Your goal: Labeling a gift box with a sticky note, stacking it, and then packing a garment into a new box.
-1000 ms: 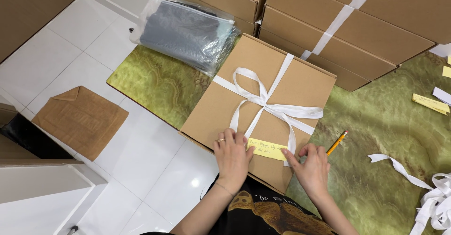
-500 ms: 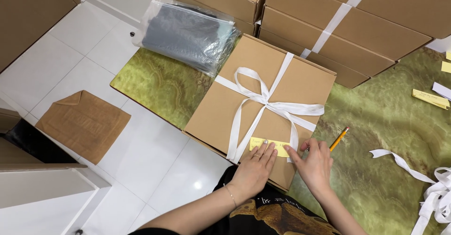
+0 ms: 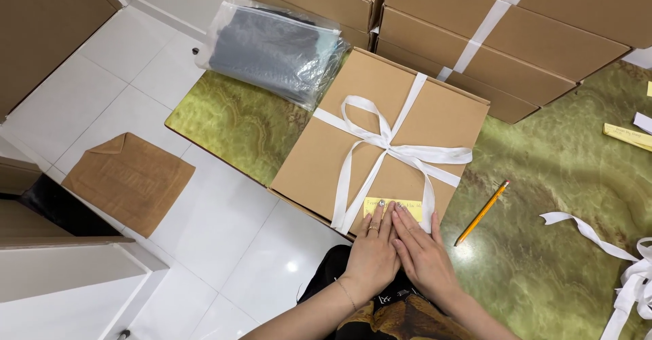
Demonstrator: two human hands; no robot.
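Note:
A flat brown cardboard box (image 3: 380, 109) tied with a white ribbon bow (image 3: 387, 143) lies on a green marbled table (image 3: 543, 211). A small yellow paper label (image 3: 411, 207) sits on the box's near edge. My left hand (image 3: 372, 252) and my right hand (image 3: 424, 255) lie side by side, flat, with their fingertips pressing on the label. Neither hand holds anything.
A yellow pencil (image 3: 482, 212) lies on the table right of my hands. A clear plastic bag with dark cloth (image 3: 272, 51) rests at the box's far left. Stacked brown boxes (image 3: 509, 34) stand behind. Loose white ribbon (image 3: 625, 272) is at right. A brown mat (image 3: 129, 180) lies on the white tiled floor.
Both hands have drawn together at the middle of the box's near edge and now press the yellow label side by side. The view has shifted slightly.

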